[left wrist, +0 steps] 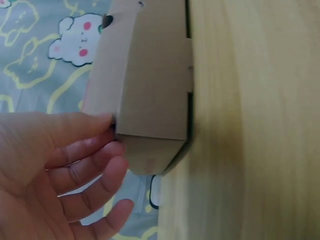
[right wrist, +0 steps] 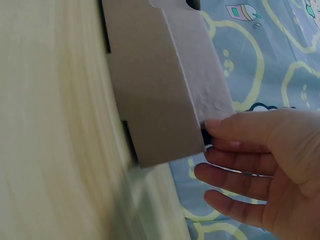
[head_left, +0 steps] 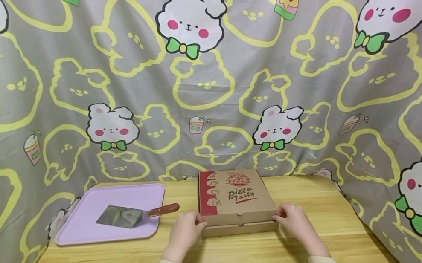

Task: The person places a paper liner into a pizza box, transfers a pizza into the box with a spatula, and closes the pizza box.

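A brown cardboard pizza box (head_left: pixel 229 196) with a red printed strip and "Pizza Tasty" lettering lies on the table before me. Its lid stands slightly raised at the front, leaving a thin gap above the lower tray. My left hand (head_left: pixel 184 233) pinches the lid's front left corner between thumb and index finger. At the front right corner, my right hand (head_left: pixel 295 221) pinches the lid the same way. Both wrist views show the front wall of the box (left wrist: pixel 155 90) with the other fingers spread loosely below the corner. The inside of the box is hidden.
Left of the box lies a lilac tray (head_left: pixel 78 224). A pizza server (head_left: pixel 121 216) with a metal blade rests on it, its wooden handle (head_left: pixel 167 209) reaching over the right rim. A patterned curtain (head_left: pixel 209 118) hangs behind the wooden table (head_left: pixel 239 255) and along its sides.
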Tool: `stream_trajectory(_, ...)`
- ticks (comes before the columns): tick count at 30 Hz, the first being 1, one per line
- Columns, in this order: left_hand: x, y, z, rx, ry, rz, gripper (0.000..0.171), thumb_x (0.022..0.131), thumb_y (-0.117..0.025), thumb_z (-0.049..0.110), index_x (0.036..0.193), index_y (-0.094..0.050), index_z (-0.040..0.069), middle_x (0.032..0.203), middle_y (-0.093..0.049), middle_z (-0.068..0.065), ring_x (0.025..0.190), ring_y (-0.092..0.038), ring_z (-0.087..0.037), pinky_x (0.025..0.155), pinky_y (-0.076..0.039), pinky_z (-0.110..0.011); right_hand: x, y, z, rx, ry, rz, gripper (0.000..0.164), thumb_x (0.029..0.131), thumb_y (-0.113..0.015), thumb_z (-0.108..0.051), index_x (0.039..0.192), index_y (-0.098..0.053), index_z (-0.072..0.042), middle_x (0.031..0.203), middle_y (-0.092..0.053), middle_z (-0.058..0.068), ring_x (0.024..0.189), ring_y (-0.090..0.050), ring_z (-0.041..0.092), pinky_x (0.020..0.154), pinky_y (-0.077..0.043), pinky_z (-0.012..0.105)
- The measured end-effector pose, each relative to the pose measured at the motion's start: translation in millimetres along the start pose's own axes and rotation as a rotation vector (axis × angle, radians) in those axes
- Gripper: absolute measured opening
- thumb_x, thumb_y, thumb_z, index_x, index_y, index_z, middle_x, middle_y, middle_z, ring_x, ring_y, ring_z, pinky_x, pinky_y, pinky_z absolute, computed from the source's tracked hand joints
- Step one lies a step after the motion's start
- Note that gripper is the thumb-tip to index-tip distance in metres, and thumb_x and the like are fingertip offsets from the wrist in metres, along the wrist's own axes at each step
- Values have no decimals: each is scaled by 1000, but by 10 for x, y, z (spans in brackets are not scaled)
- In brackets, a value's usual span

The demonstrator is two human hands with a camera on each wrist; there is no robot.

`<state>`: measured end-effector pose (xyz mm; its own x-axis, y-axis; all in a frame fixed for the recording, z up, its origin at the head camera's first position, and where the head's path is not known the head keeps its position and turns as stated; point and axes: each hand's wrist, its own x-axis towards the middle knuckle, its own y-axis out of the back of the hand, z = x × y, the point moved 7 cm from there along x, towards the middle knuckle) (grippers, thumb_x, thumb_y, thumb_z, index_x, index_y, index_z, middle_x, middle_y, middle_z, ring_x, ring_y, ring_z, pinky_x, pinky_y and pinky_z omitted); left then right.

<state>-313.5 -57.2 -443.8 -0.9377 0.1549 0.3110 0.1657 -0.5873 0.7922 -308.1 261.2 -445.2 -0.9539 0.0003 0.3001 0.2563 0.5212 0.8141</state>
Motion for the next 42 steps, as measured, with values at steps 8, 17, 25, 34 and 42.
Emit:
stream_trajectory(8,42,28,-128,-229,156,-13,29,95,-60,33,91,-67,6,79,-67,-3,70,-58,-14,64,-50,-32,1,10,143,156,-182,-35,37,92,-64,-41,95,-65,-5,86,-68,7,78,-60,15,68,-51,28)
stream_trajectory(17,24,-239,-235,-815,361,-174,69,100,-52,33,140,-31,-19,134,-46,-41,117,-57,-47,93,-54,-49,-33,-257,133,713,-365,-184,68,101,-49,-38,145,-29,10,146,-33,38,133,-36,55,105,-43,59)
stream_trajectory(25,13,-412,-293,-1018,429,-254,74,100,-52,29,141,-20,-23,143,-34,-42,131,-41,-53,107,-40,-58,-26,-399,170,788,-395,-217,70,101,-47,-37,145,-26,14,151,-25,37,139,-26,53,110,-31,66)
stream_trajectory(34,22,-454,-339,-1029,436,-263,71,99,-53,28,142,-25,-21,145,-34,-40,133,-37,-55,107,-40,-59,-25,-429,223,774,-400,-222,71,100,-49,-38,146,-27,12,153,-23,36,141,-23,53,110,-33,64)
stream_trajectory(42,9,-424,-321,-1017,412,-265,67,98,-55,22,141,-28,-21,144,-35,-40,133,-39,-53,107,-42,-57,-43,-402,207,733,-388,-198,64,100,-52,-32,144,-32,10,144,-40,32,133,-40,43,99,-46,49)
